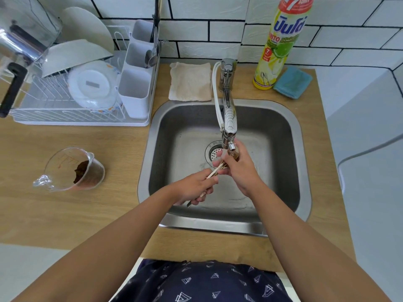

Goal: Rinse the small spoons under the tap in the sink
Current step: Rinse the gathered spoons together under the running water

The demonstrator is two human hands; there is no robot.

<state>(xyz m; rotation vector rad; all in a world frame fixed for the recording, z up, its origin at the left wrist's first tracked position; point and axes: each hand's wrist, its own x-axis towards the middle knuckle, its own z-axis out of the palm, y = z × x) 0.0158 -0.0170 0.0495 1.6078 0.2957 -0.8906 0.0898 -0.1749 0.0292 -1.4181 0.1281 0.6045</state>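
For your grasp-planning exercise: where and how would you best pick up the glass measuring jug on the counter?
Probably take the measuring jug by its handle, coming from the near left: the handle sticks out that way, the spout points away, and the countertop there is free.

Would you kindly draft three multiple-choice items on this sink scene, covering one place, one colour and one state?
1. Where does the glass measuring cup stand?
A. on the counter, left of the sink
B. inside the sink
C. in the dish rack

2. What colour is the sponge beside the dish soap bottle?
A. red
B. blue
C. black

3. How are the small spoons held?
A. lying loose in the sink
B. by one hand only
C. by both hands under the tap

Answers: 1 A, it sits on wood left of the basin. 2 B, it is blue. 3 C, the left hand and right hand both grip them.
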